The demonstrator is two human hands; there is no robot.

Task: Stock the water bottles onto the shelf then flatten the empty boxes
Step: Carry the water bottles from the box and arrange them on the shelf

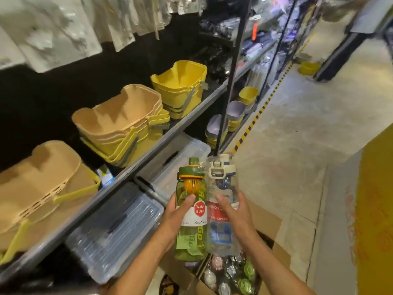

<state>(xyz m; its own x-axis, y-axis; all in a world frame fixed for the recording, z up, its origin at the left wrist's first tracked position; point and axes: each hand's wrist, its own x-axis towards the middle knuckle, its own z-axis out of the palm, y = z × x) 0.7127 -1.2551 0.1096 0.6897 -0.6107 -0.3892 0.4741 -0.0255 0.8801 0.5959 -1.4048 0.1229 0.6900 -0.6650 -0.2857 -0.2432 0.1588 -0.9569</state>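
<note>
My left hand (177, 211) grips a green water bottle (191, 233) with an orange strainer and a red "Water Bottle" sticker. My right hand (234, 213) grips a clear bottle (221, 231) with a blue label and a beige cap. Both bottles are wrapped in clear plastic and held upright side by side, touching, above an open cardboard box (274, 226) on the floor. Several more wrapped bottles (231, 273) lie inside that box. The grey metal shelf (131, 169) runs along my left.
Stacked beige and yellow plastic baskets (119, 124) fill the shelf. Clear lidded storage bins (119, 228) sit on the lower level beside the box. A black upright post (231, 81) stands ahead. Concrete aisle with yellow-black tape (257, 118) lies to the right; a person's legs (340, 54) far off.
</note>
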